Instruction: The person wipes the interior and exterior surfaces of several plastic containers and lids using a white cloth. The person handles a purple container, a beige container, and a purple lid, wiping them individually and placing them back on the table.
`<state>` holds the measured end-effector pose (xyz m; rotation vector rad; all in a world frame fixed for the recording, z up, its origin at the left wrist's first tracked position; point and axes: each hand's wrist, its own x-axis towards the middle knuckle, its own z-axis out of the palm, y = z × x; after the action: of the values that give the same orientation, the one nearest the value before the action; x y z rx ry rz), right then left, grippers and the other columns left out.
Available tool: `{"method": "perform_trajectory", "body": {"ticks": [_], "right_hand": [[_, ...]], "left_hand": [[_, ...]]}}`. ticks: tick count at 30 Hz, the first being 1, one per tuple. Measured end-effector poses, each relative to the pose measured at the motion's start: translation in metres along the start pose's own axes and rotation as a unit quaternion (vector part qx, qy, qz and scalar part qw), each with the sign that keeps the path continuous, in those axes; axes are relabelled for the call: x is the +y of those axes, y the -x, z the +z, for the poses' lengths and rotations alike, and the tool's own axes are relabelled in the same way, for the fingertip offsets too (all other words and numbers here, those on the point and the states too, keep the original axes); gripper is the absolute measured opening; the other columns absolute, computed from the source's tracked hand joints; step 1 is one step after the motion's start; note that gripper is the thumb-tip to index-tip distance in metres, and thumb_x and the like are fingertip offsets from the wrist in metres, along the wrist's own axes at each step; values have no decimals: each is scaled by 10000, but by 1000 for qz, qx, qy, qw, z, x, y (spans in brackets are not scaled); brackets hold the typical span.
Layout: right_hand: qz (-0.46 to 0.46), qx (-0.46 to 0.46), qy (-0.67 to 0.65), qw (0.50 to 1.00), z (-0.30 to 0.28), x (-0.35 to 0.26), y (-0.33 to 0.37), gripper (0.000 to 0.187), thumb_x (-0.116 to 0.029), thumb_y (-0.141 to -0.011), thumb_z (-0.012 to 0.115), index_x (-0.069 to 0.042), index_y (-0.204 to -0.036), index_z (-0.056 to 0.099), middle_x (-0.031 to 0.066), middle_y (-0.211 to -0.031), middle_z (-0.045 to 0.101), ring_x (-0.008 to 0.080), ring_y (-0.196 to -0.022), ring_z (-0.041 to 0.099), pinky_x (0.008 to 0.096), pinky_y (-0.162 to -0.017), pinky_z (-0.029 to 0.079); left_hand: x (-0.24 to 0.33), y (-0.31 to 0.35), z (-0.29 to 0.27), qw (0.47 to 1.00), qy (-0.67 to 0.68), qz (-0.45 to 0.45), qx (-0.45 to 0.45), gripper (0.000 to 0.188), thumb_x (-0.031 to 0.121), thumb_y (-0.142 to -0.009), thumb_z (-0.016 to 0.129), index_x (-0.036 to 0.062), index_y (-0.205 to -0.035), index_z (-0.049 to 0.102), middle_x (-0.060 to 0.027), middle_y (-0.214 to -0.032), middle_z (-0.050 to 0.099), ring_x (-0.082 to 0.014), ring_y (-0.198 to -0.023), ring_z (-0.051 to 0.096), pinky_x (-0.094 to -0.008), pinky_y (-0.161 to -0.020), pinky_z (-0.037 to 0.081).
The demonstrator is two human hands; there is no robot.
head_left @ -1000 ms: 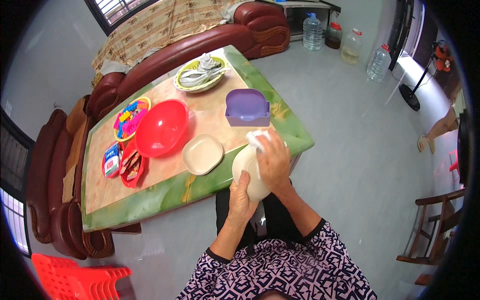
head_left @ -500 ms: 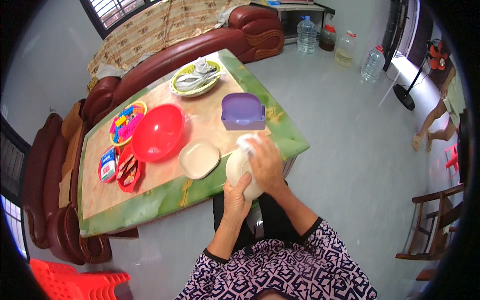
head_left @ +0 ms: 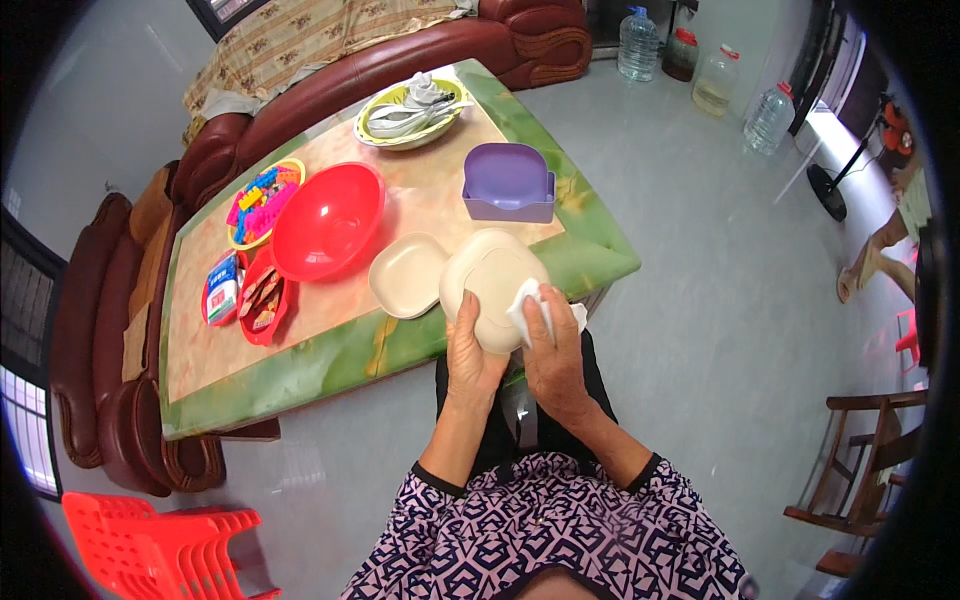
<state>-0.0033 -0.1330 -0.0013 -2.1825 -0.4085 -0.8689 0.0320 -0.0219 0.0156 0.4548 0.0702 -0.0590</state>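
Left hand (head_left: 474, 362) has its fingers wrapped round a beige dish (head_left: 488, 270), up above the desk (head_left: 300, 383), near edge, towards the right corner; right hand (head_left: 557, 368) presses white cloth (head_left: 518, 309) against it, fingers gripping.

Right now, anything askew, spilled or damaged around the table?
Nothing stands out: no spill or damage shows. The left hand holds a beige dish, underside toward the camera; the right hand holds a white cloth against it.

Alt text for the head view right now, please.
The left hand holds a cream dish; the right hand holds a white cloth or tissue against it. Beyond, a green-edged table bears a second dish, a red bowl and a purple holder.
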Motion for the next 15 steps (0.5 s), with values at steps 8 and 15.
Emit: {"method": "perform_trajectory", "body": {"ticks": [8, 15], "right_hand": [[-169, -73, 39, 982, -6, -13, -26, 304, -177, -817, 539, -88, -1092, 632, 65, -1277, 542, 226, -1245, 468, 417, -877, 410], [-24, -7, 46, 999, 4, 9, -67, 368, -56, -779, 546, -63, -1144, 588, 146, -1195, 559, 341, -1195, 474, 488, -916, 367]], "left_hand": [[-9, 13, -16, 998, 15, -57, -36, 581, 506, -982, 323, 66, -1358, 378, -106, -1310, 486, -240, -1202, 482, -379, -1019, 404], [-12, 27, 4, 991, -112, -67, -30, 650, 564, -963, 267, 108, -1423, 309, -71, -1430, 388, -227, -1300, 392, -395, -1082, 331]]}}
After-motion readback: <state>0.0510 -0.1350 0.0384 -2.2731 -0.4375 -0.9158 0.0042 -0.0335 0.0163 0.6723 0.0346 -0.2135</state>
